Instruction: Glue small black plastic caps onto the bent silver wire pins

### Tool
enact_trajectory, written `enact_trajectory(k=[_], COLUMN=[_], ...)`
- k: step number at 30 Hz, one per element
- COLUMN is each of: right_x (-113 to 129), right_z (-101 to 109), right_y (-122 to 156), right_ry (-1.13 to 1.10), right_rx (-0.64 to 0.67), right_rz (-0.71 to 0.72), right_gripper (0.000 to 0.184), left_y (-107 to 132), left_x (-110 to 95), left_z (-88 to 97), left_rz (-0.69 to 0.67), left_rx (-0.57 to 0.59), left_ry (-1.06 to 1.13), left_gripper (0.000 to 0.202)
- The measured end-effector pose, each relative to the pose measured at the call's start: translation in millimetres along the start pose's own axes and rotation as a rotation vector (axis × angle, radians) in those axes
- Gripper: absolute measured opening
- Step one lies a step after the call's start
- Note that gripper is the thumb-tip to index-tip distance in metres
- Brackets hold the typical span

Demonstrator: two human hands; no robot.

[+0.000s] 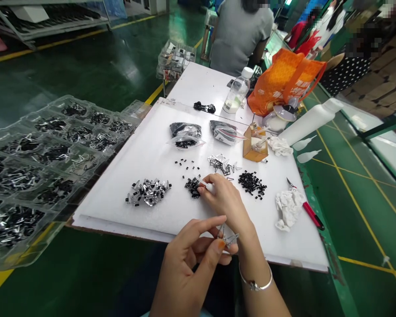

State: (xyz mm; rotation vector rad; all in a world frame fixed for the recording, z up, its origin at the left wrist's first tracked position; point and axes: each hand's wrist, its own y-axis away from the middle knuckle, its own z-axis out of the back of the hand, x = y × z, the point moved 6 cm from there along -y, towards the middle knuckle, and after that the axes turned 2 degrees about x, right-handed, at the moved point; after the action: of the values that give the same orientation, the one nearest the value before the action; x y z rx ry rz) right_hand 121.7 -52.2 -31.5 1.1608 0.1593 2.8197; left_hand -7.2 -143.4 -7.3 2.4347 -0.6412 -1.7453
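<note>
My left hand (193, 253) is closed on a few thin silver metal clips (229, 238), which stick out between thumb and fingers near the table's front edge. Beyond it, my right hand (226, 198) pinches a slim white stick (205, 182). Its fingertips touch a small pile of black pieces (192, 187). Left of that lies a heap of silver clips with black ends (148, 192). To the right is another pile of small black pieces (251, 183). Behind my right hand are loose black and silver wire frames (221, 164).
Two plastic bags of black parts (186, 133) lie farther back, near a wooden box (254, 145). A white bottle (312, 121), crumpled tissue (288, 209) and red-handled pliers (313, 215) line the right side. Compartmented plastic trays (57, 152) stand left. A person (240, 35) sits beyond the table.
</note>
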Motion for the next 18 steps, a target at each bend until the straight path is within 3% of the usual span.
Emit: enact_trajectory(k=[5,10,15,18], right_x=[0,-10,-22,-22], right_z=[7,14,17,25], right_y=[1,5,29,51], right_ry=[-0.141,-0.478,-0.856,-1.003], right_rx=[-0.017,-0.094,-0.086,-0.1], right_rz=[-0.012,-0.026,-0.051,-0.049], right_gripper=[0.006,0.013,0.028,0.023], left_y=[-2,-5,-9,-15], left_x=[0,-7,-12,-14], left_z=[-0.6,1.4,12.7,16.9], left_rz=[0.021,-0.023,-0.062,-0.104], left_rx=[-0.042,-0.066,-0.152,-0.122], left_ry=[0.066,0.025,0.022,-0.042], left_gripper=[0.019,0.018,0.018,0.021])
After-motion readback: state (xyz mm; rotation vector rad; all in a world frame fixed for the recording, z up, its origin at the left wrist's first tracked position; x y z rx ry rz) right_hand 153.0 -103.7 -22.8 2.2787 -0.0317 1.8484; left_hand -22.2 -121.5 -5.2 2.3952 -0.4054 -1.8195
